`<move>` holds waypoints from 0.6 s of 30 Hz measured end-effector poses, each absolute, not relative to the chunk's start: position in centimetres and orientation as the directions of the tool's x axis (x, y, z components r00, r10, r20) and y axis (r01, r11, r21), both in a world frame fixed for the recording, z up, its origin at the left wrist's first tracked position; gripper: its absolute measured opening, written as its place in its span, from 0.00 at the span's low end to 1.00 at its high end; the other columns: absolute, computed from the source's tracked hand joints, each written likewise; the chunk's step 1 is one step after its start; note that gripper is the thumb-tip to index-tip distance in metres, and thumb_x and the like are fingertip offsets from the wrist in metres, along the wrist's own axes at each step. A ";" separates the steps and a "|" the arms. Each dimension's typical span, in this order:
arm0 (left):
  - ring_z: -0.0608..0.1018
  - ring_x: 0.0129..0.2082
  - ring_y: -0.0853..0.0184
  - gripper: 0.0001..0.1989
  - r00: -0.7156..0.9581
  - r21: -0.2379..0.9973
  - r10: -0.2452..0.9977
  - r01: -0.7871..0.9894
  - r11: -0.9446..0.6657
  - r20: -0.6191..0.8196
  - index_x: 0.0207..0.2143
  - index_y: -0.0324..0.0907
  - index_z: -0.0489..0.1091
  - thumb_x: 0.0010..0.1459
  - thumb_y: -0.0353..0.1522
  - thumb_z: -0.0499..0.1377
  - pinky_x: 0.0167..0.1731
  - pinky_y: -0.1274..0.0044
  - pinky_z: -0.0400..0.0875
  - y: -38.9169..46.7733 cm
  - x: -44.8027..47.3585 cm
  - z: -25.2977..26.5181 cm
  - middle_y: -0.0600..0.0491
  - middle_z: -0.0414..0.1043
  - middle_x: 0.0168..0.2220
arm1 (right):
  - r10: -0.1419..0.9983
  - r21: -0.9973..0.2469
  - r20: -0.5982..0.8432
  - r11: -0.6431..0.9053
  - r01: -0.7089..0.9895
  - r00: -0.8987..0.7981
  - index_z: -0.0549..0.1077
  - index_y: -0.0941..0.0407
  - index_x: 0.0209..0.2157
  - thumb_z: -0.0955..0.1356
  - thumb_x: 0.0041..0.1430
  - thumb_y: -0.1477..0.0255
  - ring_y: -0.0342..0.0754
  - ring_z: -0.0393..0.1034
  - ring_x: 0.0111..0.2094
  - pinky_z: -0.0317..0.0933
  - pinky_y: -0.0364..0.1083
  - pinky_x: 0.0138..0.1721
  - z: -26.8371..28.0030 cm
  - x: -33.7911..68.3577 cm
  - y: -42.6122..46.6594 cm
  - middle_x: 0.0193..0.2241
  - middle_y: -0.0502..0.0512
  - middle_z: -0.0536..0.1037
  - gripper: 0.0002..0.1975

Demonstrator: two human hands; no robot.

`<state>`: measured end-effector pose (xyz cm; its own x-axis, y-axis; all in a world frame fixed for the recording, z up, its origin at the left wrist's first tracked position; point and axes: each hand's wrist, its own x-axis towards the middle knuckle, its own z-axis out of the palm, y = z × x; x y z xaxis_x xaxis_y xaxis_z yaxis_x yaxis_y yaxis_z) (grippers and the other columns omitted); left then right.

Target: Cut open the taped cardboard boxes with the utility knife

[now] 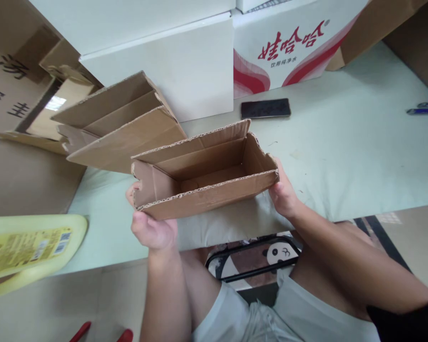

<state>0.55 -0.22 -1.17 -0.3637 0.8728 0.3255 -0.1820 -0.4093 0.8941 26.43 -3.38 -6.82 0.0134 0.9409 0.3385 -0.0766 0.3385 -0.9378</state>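
Observation:
An open-topped cardboard box (210, 197) with rough-cut edges is held up between my two hands, its inside bare. My left hand (155, 230) grips its left end, thumb on the near side and fingers behind the notched end wall. At the right end my right hand (283, 192) is closed around the near corner, with most of its fingers hidden behind the box. A second open cardboard box (128, 142) of similar shape sits just behind and to the left, tilted on the pale green surface (345, 142).
A phone (266, 109) lies beyond the box, before a white carton with red lettering (292, 47) and a plain white box (185, 71). Blue-handled scissors (426, 110) are at far right. A yellow bottle (32, 244) and large cardboard carton (17, 166) stand left.

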 end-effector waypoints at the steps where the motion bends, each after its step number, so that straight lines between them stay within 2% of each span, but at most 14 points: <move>1: 0.75 0.39 0.58 0.26 -0.372 0.891 0.868 -0.180 -0.416 0.330 0.39 0.48 0.68 0.48 0.57 0.58 0.45 0.64 0.70 -0.2 0.6 -1.1 0.54 0.71 0.35 | 0.937 -0.933 0.350 0.349 -0.086 0.008 0.66 0.44 0.58 0.61 0.61 0.39 0.61 0.64 0.66 0.68 0.62 0.60 -6.8 26.4 -3.4 0.65 0.54 0.69 0.32; 4: 0.75 0.36 0.59 0.24 -0.397 0.889 0.845 -0.133 -0.438 0.357 0.38 0.47 0.67 0.49 0.56 0.58 0.43 0.65 0.71 -0.1 0.7 -1.0 0.54 0.70 0.32 | 0.931 -0.929 0.365 0.363 -0.071 -0.011 0.66 0.45 0.57 0.61 0.63 0.41 0.60 0.67 0.64 0.67 0.62 0.61 -6.4 26.6 -3.2 0.64 0.55 0.70 0.30; 7: 0.76 0.38 0.59 0.23 -0.417 0.886 0.833 -0.120 -0.448 0.364 0.38 0.47 0.68 0.53 0.54 0.56 0.44 0.66 0.73 0.0 0.6 -1.3 0.54 0.72 0.33 | 0.929 -0.929 0.370 0.370 0.021 0.006 0.68 0.47 0.54 0.63 0.62 0.41 0.61 0.70 0.61 0.67 0.63 0.60 -6.0 27.2 -2.8 0.60 0.58 0.74 0.30; 10: 0.77 0.40 0.59 0.21 -0.428 0.878 0.828 -0.141 -0.457 0.362 0.40 0.47 0.69 0.55 0.53 0.55 0.45 0.67 0.73 0.0 0.6 -1.5 0.53 0.74 0.36 | 0.905 -0.916 0.401 0.397 0.056 0.141 0.69 0.48 0.52 0.64 0.61 0.42 0.61 0.70 0.60 0.66 0.63 0.60 -5.9 27.8 -2.2 0.57 0.59 0.74 0.29; 13: 0.77 0.40 0.59 0.21 -0.425 0.872 0.830 -0.162 -0.462 0.361 0.41 0.47 0.69 0.55 0.52 0.56 0.45 0.67 0.72 0.0 0.7 -1.5 0.53 0.74 0.36 | 0.864 -0.897 0.435 0.439 0.046 0.255 0.69 0.45 0.52 0.63 0.62 0.45 0.60 0.69 0.62 0.65 0.63 0.62 -5.2 28.0 -1.8 0.58 0.56 0.72 0.25; 18: 0.76 0.42 0.58 0.22 -0.426 0.874 0.831 -0.162 -0.458 0.357 0.41 0.46 0.69 0.56 0.53 0.55 0.48 0.67 0.70 0.0 0.6 -1.7 0.52 0.72 0.37 | 0.759 -0.798 0.602 0.580 0.164 0.247 0.72 0.43 0.48 0.64 0.66 0.51 0.63 0.66 0.64 0.64 0.67 0.63 -1.3 27.2 -2.7 0.59 0.56 0.71 0.17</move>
